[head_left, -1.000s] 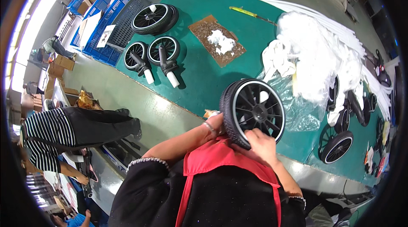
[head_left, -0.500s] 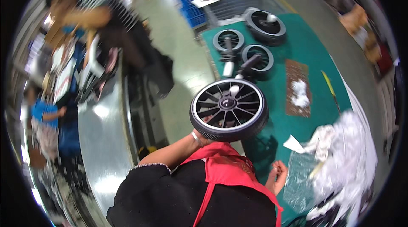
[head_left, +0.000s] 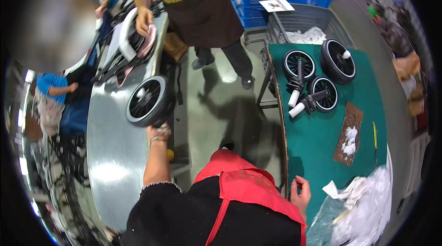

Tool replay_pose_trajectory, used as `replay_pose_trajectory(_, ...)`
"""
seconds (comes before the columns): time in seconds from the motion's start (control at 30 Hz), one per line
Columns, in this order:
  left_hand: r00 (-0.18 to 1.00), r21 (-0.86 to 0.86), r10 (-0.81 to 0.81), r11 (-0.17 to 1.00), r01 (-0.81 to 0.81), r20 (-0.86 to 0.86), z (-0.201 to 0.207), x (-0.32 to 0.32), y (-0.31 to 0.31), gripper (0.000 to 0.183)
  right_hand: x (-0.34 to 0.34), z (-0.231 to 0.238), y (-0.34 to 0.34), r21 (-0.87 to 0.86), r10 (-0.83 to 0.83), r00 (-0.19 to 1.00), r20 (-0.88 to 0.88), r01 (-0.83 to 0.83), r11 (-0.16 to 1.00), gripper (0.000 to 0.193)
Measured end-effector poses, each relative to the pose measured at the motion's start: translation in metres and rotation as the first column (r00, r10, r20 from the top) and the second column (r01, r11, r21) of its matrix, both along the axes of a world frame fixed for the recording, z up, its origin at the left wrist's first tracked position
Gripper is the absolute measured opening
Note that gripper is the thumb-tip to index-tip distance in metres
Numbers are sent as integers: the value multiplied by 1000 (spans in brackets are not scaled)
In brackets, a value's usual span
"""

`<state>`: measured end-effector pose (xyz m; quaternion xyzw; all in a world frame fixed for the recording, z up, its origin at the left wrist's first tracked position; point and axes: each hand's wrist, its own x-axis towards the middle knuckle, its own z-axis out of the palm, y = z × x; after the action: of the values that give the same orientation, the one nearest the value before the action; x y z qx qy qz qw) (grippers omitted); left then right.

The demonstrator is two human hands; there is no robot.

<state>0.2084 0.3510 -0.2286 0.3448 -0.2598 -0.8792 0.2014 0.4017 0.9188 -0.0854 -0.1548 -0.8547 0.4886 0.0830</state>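
My left hand (head_left: 159,131) is shut on the lower edge of a black pram wheel (head_left: 149,101) with a grey rim and thin spokes. The wheel is held tilted over the near edge of the metal worktable (head_left: 108,154) on the left, a white hub cap showing on its face. My right hand (head_left: 300,191) hovers by the near left edge of the green table (head_left: 308,154), its fingers loosely curled, thumb apart, nothing visible in them. On that table lie a large wheel (head_left: 338,61) and two small wheels with forks (head_left: 299,68), white sleeves on their stems.
A person in a dark apron (head_left: 198,11) stands across the aisle, one hand on a white and pink pram frame (head_left: 131,38). Blue crate (head_left: 285,2) and grey crate (head_left: 317,15) stand behind the green table. A brown board (head_left: 348,131), yellow cutter (head_left: 375,135) and plastic bags (head_left: 363,209) lie on it.
My left hand has carried the wheel left, from beside the green table to over the metal worktable. My view has turned left; the person opposite now stands facing me. My right hand stays low.
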Motion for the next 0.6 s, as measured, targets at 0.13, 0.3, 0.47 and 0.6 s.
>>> replay_pose_trajectory(0.13,947,-32,68,998,-61,315,-22,-10,-86,57,-38,11,-36,49,-13,987,158,5,999,16)
replay_pose_trajectory(0.3,860,-118,374,927,-355,348,-61,-47,-188,56,-88,38,-71,199,123,975,187,-160,967,17)
replay_pose_trajectory(0.47,828,38,284,938,-344,484,-58,-83,-224,60,-86,42,-79,252,134,968,214,-187,949,16)
replay_pose_trajectory(0.6,865,138,135,964,-227,484,-74,-97,-219,63,-67,33,-87,233,58,983,175,-99,967,16)
